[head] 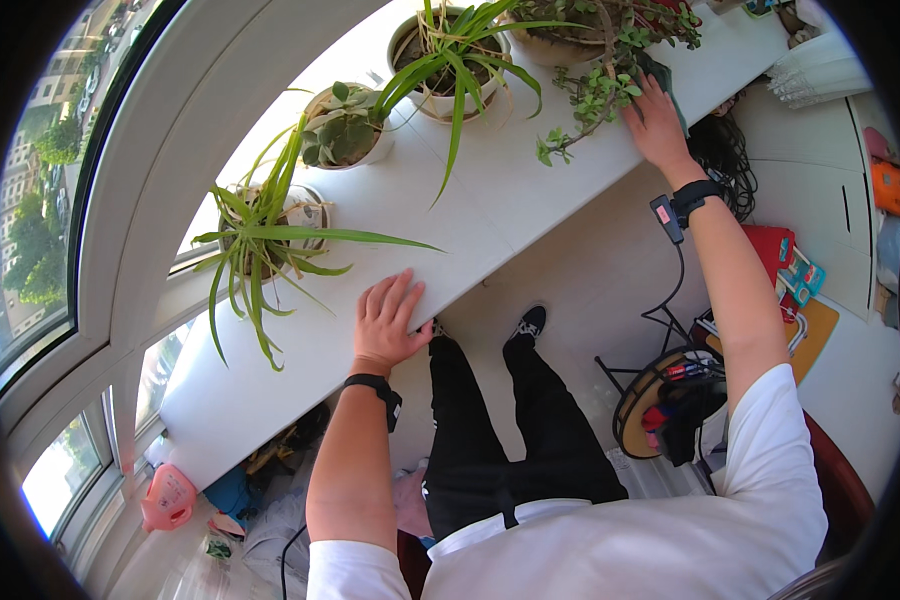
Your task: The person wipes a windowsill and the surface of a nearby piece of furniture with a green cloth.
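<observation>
My left hand (387,319) lies palm down on the front edge of a white windowsill counter (487,199), with nothing in it. At the far right end of the counter, my right hand (656,124) presses on a dark green cloth (673,101), partly hidden beneath the fingers. Trailing stems of a potted succulent (592,97) hang right beside that hand. Left of my left hand a spider plant (259,232) spreads its long leaves over the counter. Behind it stand a pot with a broad-leaved succulent (341,131) and another spider plant (450,64) in a white pot.
Windows (37,187) line the left side. Below the counter's left end is a pink plastic jug (169,499). A round stool (637,409) with things on it stands at the right, near a white cabinet (810,172) and a coil of black cable (724,161).
</observation>
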The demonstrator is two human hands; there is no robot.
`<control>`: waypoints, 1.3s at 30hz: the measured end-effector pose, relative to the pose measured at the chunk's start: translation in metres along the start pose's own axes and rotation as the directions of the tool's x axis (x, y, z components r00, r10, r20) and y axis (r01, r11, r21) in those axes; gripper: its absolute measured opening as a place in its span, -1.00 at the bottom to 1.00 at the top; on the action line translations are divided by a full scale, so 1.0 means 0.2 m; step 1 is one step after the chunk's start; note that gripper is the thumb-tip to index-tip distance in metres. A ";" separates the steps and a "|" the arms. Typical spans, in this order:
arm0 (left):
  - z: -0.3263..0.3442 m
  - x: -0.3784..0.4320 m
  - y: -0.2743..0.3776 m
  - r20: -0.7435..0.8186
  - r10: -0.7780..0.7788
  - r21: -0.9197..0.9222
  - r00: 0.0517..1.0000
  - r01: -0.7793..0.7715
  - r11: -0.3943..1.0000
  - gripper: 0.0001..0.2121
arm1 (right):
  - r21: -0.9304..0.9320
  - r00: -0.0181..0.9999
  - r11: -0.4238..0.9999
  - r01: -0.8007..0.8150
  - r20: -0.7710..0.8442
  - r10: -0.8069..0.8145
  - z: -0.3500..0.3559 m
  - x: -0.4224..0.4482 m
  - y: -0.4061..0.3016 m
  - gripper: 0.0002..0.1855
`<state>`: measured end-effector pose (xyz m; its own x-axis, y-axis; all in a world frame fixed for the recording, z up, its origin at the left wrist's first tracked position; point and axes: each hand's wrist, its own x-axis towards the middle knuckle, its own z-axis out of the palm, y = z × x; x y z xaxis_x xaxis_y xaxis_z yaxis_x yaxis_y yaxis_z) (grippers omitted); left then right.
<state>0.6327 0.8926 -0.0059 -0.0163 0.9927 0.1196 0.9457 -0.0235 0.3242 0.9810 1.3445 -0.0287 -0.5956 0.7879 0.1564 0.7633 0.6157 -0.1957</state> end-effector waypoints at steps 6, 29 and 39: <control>0.01 0.03 0.01 0.011 0.010 -0.021 1.000 -0.009 1.000 -0.37 | 0.007 0.991 0.993 -0.121 -0.061 0.121 0.06 -0.02 -0.04 -0.43; 0.02 0.02 -0.01 0.064 0.047 0.077 0.997 -0.052 0.996 -0.35 | 0.123 0.970 0.979 -0.161 0.204 0.134 -0.24 -0.20 -0.14 -0.46; 0.03 -0.01 -0.02 0.082 0.057 0.088 0.995 -0.064 0.994 -0.33 | -0.008 0.897 0.902 -0.431 0.104 0.429 -0.18 0.19 0.56 -0.39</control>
<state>0.6311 0.8914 -0.0126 0.0646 0.9961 0.0604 0.9696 -0.0770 0.2324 1.0540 1.4431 -0.0096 -0.2328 0.9715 -0.0440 0.9473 0.2162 -0.2365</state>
